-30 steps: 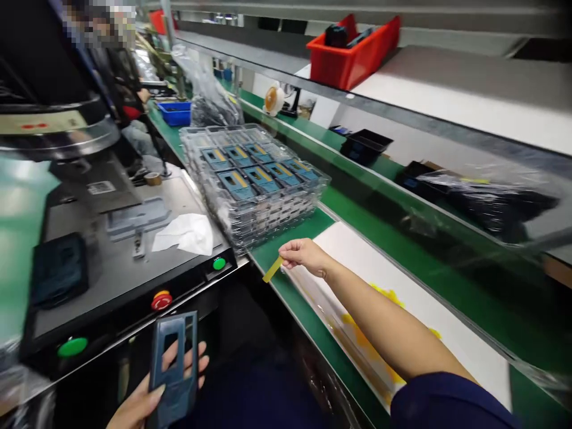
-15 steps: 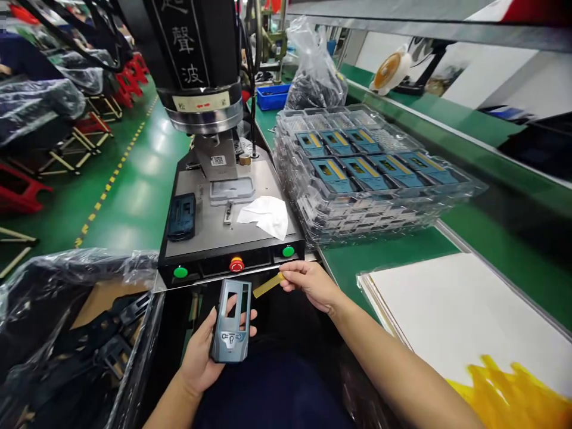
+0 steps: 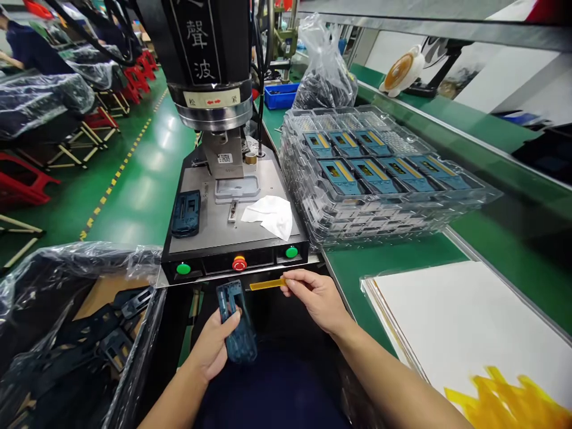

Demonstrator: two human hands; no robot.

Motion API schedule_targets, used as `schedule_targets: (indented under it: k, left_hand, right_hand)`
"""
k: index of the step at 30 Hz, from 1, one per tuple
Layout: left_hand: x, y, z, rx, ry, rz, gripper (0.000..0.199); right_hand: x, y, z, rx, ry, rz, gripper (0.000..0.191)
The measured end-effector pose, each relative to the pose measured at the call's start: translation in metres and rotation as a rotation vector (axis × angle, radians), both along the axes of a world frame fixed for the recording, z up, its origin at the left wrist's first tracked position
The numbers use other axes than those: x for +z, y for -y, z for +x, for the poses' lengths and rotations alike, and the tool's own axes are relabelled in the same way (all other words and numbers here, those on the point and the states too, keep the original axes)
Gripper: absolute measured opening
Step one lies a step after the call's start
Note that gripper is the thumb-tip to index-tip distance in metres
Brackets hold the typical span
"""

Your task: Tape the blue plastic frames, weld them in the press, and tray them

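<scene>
Dk-blue casing [image 3: 243, 342] (windowed) gripped by L hand [image 3: 213, 344]; R hand [image 3: 315, 297] pinches amber strip [image 3: 266, 285].

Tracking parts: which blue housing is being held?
The dark-blue plastic housing in the left hand; those on the grey machine plate and in clear plastic trays are untouched.

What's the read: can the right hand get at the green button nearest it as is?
Probably yes: the button faces the right hand with nothing visible between them. That hand does pinch a yellow strip, which may hamper a clean press.
</scene>
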State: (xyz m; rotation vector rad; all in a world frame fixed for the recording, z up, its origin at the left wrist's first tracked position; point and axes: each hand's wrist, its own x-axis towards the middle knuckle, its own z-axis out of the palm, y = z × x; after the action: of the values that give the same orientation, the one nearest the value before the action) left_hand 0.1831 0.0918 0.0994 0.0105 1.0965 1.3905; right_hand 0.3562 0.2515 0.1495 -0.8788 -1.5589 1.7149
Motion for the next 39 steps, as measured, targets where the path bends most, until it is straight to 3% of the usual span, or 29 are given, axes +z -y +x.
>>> schedule_targets:
  k: [4, 8, 13, 24, 30, 39]
  left_hand:
    - [0.007, -0.008, 0.004, 0.083, -0.008, -0.08, 0.034]
    - [0.014, -0.011, 0.007, 0.102, 0.067, -0.042, 0.044]
    - [0.014, -0.01, 0.009, 0.05, 0.142, 0.145, 0.047]
    - [0.016, -0.008, 0.014, 0.047, 0.201, 0.125, 0.075]
    - [0.02, -0.007, 0.015, 0.034, 0.205, 0.124, 0.081]
    - [0.017, -0.002, 0.013, -0.017, 0.244, 0.216, 0.09]
  right_hand:
    - [0.004, 0.014, 0.0, -0.018, 0.086, 0.444, 0.015]
    - [0.0, 0.034, -0.004, 0.085, 0.116, 0.929, 0.029]
    - [-0.007, 0.049, -0.014, 0.247, 0.042, 1.246, 0.037]
    - [-0.007, 0.057, -0.025, 0.301, 0.065, 1.326, 0.031]
    - [-0.014, 0.061, -0.026, 0.308, 0.131, 1.287, 0.031]
    - [-0.019, 0.063, -0.03, 0.433, 0.227, 1.285, 0.026]
